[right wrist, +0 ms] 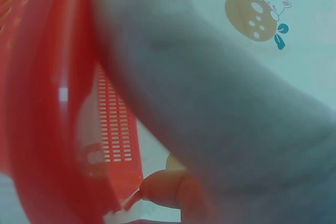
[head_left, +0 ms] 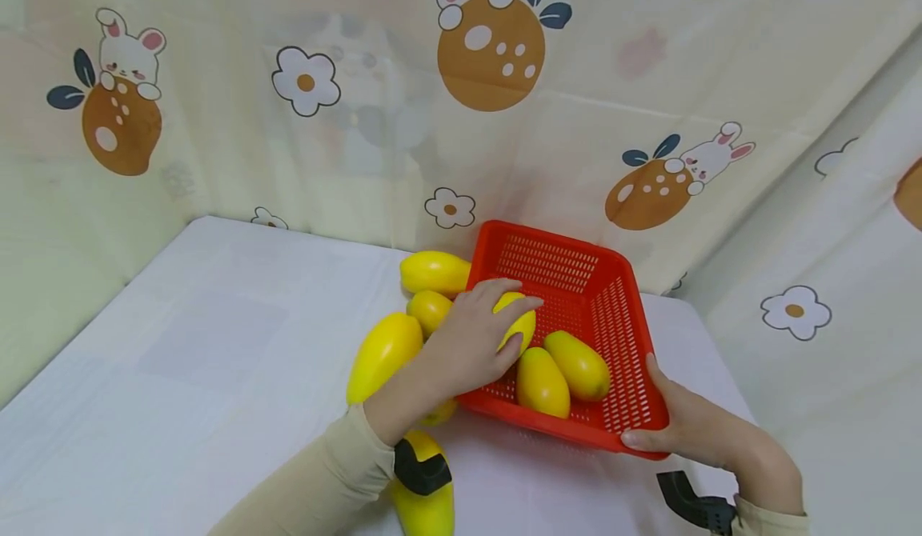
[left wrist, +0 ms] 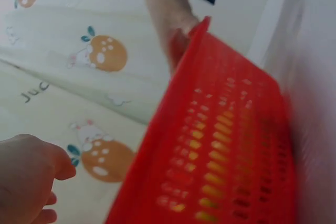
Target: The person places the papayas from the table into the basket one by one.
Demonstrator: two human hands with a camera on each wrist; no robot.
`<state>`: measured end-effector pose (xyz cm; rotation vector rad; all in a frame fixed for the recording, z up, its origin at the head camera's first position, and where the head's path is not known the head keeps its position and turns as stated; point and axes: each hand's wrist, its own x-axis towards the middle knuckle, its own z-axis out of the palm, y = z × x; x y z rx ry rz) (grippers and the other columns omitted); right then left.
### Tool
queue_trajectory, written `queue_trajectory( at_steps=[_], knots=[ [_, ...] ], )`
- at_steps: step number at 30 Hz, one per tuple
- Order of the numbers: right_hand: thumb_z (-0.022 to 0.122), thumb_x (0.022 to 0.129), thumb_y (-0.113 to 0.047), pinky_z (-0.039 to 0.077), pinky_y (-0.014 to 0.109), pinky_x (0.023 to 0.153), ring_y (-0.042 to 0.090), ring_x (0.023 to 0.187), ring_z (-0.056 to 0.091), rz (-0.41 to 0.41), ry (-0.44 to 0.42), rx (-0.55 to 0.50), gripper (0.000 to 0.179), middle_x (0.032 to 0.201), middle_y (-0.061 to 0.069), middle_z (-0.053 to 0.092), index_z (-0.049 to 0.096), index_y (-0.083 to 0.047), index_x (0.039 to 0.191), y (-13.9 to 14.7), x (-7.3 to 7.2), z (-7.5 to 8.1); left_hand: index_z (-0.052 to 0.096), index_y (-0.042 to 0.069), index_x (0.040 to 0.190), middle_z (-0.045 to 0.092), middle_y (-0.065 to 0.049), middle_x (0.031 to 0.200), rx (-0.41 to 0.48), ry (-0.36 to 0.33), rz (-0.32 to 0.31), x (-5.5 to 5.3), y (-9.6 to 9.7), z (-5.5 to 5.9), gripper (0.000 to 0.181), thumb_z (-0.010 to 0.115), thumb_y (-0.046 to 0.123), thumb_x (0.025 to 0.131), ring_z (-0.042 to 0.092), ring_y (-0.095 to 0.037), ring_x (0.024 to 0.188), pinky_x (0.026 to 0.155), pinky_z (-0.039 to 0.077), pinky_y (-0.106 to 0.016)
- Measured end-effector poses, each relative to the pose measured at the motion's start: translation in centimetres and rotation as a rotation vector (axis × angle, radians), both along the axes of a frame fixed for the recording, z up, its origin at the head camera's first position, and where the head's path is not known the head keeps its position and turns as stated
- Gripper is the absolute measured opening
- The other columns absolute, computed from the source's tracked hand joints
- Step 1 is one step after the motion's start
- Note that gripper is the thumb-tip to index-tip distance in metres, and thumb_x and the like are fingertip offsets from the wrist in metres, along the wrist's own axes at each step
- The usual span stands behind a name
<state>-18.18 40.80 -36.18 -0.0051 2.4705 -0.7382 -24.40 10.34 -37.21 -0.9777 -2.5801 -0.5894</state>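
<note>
My right hand (head_left: 691,420) grips the near right corner of a red plastic basket (head_left: 555,240), thumb over the rim and fingers along the outer wall. Inside lie two yellow mangoes, one plump (head_left: 542,384) and one beside it (head_left: 578,366). My left hand (head_left: 475,336) hovers over the basket's left side with fingers spread above a third mango (head_left: 524,326), which it partly hides. From the left wrist, that hand (left wrist: 26,177) shows above the basket's rim with nothing yellow at its fingertips. Yellow shows through the slots of the basket wall (left wrist: 252,145).
Left of the basket, several more mangoes lie on the white table (head_left: 216,344): one at the back (head_left: 432,272), a large one (head_left: 385,352), and one at the front (head_left: 425,512) partly behind the left wrist's black strap (head_left: 421,468). A printed curtain (head_left: 360,176) hangs behind.
</note>
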Motion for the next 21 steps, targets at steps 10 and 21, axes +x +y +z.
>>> queue_trajectory(
  at_steps=[10, 21],
  knots=[
    [0.071, 0.080, -0.043, 0.055, 0.038, 0.079, 0.032, 0.114, 0.043, 0.010, 0.002, -0.030, 0.116, 0.148, 0.030, 0.024, -0.012, -0.003, 0.150, -0.3, 0.1, 0.1, 0.041, 0.024, 0.141, 0.039, -0.010, 0.145, 0.158, -0.095, 0.220, -2.9, -4.8, -0.3, 0.054, 0.057, 0.024, 0.089, 0.038, -0.029, 0.131, 0.102, 0.040, -0.052],
    [0.071, 0.079, -0.046, 0.056, 0.044, 0.081, 0.040, 0.120, 0.040, 0.002, 0.007, -0.010, 0.117, 0.151, 0.031, 0.016, -0.011, -0.002, 0.150, -0.4, 0.1, 0.2, 0.024, 0.027, 0.150, 0.019, -0.017, 0.156, 0.143, -0.219, 0.457, -6.0, -8.8, -2.4, 0.068, 0.054, 0.037, 0.091, 0.011, -0.039, 0.144, 0.110, 0.020, -0.064]
  ],
)
